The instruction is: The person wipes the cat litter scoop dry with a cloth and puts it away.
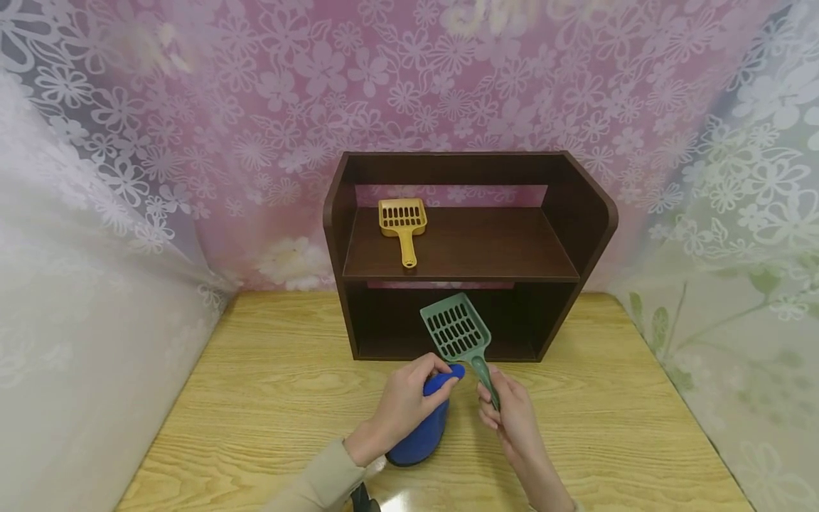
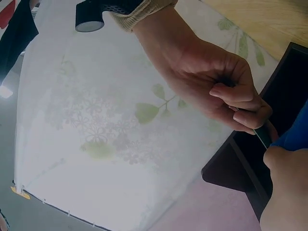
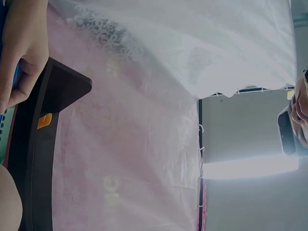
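Observation:
My right hand (image 1: 515,416) grips the handle of a green litter scoop (image 1: 456,327), its slotted head tilted up in front of the shelf's lower compartment. Beside the scoop's neck, my left hand (image 1: 409,398) pinches the upper end of a blue cloth (image 1: 419,437) between thumb and fingers. The cloth hangs below that hand, with a dark edge at its bottom. In the left wrist view, the right hand (image 2: 226,86) has its fingers curled round the green handle (image 2: 263,136), close to the blue cloth (image 2: 293,134). The right wrist view catches the left hand (image 3: 24,53) over the scoop (image 3: 6,137).
A dark brown two-tier shelf (image 1: 461,279) stands at the back of the wood-grain table (image 1: 275,398). On its upper tier, toward the left, lies a yellow litter scoop (image 1: 404,226). Floral curtains (image 1: 409,85) surround the table at the back and both sides. A black object (image 1: 363,498) shows at the near edge.

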A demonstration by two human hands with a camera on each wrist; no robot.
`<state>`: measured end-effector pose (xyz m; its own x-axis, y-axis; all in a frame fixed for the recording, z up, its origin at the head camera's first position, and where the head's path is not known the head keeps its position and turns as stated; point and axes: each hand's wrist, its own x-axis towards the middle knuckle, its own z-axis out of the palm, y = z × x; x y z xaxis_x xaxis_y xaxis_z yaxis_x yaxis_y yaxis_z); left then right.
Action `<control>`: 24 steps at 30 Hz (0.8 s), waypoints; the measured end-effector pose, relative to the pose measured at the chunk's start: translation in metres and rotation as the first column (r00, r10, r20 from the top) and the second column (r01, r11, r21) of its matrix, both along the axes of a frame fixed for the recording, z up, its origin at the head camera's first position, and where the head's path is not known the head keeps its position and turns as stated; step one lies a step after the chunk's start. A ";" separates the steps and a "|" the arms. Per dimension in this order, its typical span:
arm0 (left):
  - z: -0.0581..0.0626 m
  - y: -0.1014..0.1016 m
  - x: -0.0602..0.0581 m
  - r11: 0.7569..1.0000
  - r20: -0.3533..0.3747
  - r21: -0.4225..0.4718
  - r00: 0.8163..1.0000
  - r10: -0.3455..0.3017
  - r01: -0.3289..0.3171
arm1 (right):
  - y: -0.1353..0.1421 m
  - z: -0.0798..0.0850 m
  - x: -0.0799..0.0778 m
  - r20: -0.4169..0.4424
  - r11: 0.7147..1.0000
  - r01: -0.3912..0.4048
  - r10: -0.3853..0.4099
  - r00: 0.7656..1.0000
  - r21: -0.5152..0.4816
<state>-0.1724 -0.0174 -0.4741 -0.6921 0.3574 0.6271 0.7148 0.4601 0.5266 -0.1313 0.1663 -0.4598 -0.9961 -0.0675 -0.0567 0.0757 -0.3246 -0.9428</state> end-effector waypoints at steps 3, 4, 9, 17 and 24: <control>0.001 -0.003 -0.003 1.000 -0.023 0.010 1.000 0.016 -0.015 | 0.001 0.000 0.000 -0.028 0.999 -0.025 0.026 0.999 0.023; 0.001 -0.005 -0.004 1.000 -0.033 0.011 0.999 0.026 -0.026 | 0.002 0.000 0.000 -0.042 0.999 -0.041 0.042 0.998 0.034; 0.002 -0.013 -0.008 0.998 -0.099 -0.020 0.994 0.054 -0.056 | 0.005 -0.001 0.001 -0.069 0.995 -0.085 0.089 0.994 0.053; 0.002 -0.022 -0.011 0.998 -0.110 -0.033 0.992 0.056 -0.060 | 0.007 -0.004 0.001 -0.057 0.997 -0.068 0.070 0.996 0.044; 0.005 -0.035 -0.020 0.992 -0.115 -0.001 0.985 0.128 -0.129 | 0.011 -0.007 0.004 -0.027 0.995 -0.069 0.071 0.997 0.072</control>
<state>-0.1927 -0.0528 -0.4689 -0.6567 0.2755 0.7020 0.7046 0.5560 0.4409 -0.1274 0.1771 -0.4669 -0.9904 -0.1337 -0.0341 0.0672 -0.2517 -0.9655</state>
